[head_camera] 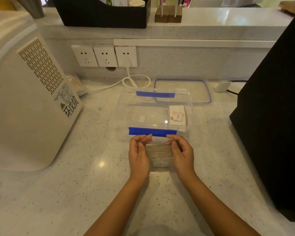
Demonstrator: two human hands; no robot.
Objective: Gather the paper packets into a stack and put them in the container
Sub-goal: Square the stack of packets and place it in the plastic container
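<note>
A stack of paper packets (pixel 158 151) stands on edge on the counter, pressed between both hands. My left hand (pixel 138 154) holds its left end and my right hand (pixel 181 153) holds its right end. Just beyond the hands sits the clear plastic container (pixel 126 114) with blue clips, its top uncovered. Inside it, at the right, lies a white packet with a picture and the word "love" (pixel 177 115); a small white slip (pixel 141 119) lies near its middle.
The container's clear lid (pixel 183 91) with a blue seal lies behind it. A large white appliance (pixel 29 103) stands at the left, a black box (pixel 276 116) at the right. A white cable (pixel 134 81) runs from the wall sockets (pixel 104 56).
</note>
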